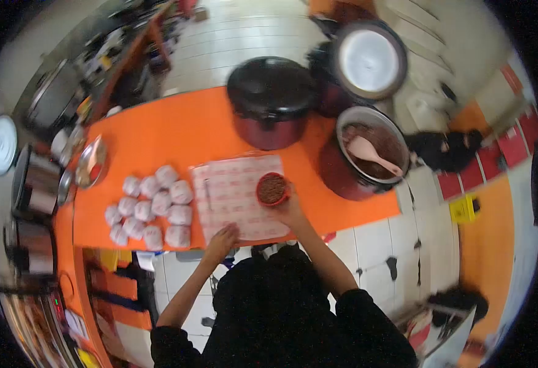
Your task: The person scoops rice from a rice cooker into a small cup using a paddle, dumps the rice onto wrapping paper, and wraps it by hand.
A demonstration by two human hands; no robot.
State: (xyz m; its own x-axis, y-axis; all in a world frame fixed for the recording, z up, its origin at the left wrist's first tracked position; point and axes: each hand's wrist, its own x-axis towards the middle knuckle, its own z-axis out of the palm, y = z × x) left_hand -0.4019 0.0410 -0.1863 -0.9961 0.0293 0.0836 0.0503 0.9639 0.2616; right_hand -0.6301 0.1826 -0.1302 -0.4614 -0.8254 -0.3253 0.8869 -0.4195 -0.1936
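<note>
13 wrapped balls lie on the table, left of the paper. 1 lidded pot stands beyond; 1 open pot holds reddish food and 1 pink paddle. The right hand, arm outstretched, grasps 1 red cup of brown grains over the paper. The left hand touches the paper's near edge; whether it grips, I cannot tell.
</note>
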